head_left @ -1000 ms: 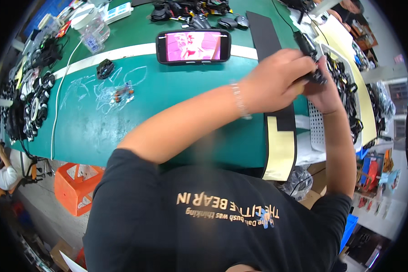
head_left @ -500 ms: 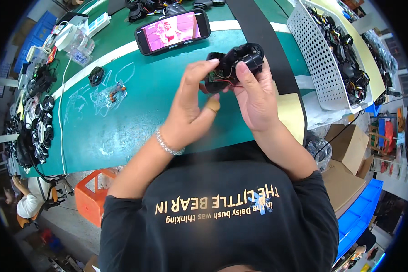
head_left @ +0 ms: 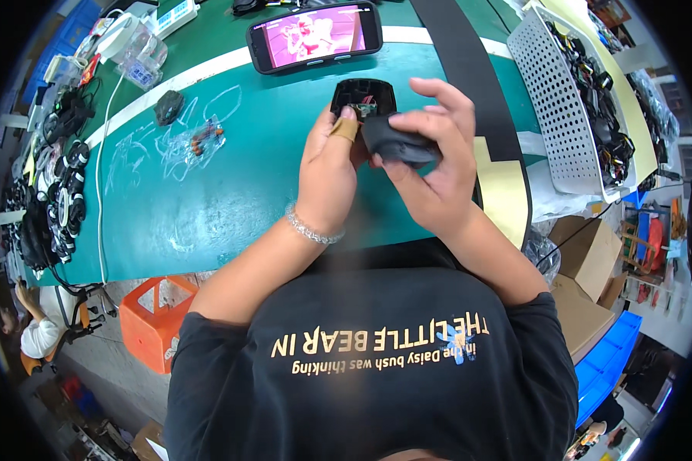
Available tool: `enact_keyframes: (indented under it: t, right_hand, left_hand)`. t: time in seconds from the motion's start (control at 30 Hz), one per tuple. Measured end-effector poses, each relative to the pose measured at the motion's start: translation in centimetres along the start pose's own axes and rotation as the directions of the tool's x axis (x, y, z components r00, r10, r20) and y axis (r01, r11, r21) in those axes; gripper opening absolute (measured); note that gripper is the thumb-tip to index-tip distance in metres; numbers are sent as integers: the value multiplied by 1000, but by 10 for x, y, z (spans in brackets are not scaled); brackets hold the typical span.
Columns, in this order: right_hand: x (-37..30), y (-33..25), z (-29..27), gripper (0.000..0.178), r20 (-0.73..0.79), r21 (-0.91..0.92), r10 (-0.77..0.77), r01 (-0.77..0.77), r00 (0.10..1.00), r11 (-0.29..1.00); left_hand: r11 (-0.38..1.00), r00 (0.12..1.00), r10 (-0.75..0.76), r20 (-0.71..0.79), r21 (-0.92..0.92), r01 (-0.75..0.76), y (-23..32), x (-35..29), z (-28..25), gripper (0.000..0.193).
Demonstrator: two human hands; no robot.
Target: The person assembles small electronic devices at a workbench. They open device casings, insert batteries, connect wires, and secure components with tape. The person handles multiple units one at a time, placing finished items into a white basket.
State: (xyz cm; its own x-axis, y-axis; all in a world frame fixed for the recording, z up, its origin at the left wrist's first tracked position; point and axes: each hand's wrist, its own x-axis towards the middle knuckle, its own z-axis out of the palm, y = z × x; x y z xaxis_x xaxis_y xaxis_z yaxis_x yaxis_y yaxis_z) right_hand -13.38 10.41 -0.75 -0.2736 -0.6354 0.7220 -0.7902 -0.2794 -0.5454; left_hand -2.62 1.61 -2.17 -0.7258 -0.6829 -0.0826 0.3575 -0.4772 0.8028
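Note:
Above the green tabletop (head_left: 246,200), my left hand (head_left: 327,180) grips a hollow black plastic housing (head_left: 365,91), its inside facing up. A small circuit board and red wires show in it. A tan wrap covers my left thumb. Closed around a rounded dark cover piece (head_left: 400,146), my right hand (head_left: 442,165) keeps it beside the near edge of the housing; whether wires join the two is not visible. Some fingers of the right hand are raised and bent.
Beyond my hands a phone (head_left: 315,38) stands propped up, its screen lit. To the left lie a small dark part (head_left: 169,107) and clear plastic scraps (head_left: 196,146). A white perforated basket (head_left: 557,107) of black parts is at right. An orange stool (head_left: 150,330) stands below the table edge.
The two black pieces have been turned over and drawn apart sideways. The housing's inside now faces up in my left hand, and the cover piece shows its outer side in my right.

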Motion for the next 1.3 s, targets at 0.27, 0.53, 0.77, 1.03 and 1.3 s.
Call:
enact_keyframes:
  t: [0.27, 0.53, 0.77, 1.03, 1.3]
  right_hand:
    - [0, 1, 14, 39, 347, -35, -103, 123, 932, 992]
    - [37, 26, 18, 26, 190, -106, -87, 109, 978, 988]
    - [48, 36, 19, 18, 341, -154, -116, 177, 933, 972]
    - [39, 35, 14, 17, 228, -19, 68, -66, 971, 998]
    - [32, 37, 13, 14, 241, 141, 373, -412, 896, 900]
  left_hand:
    - [999, 991, 28, -132, 34, -24, 3, 14, -25, 23]
    - [1000, 999, 14, -33, 26, -13, 8, 19, -20, 26]
    - [986, 999, 29, 19, 163, -32, 8, 15, -20, 23]
    - [999, 999, 3, 54, 42, -6, 2, 17, -21, 24]
    - [999, 996, 43, 82, 30, -45, 7, 15, -17, 22]
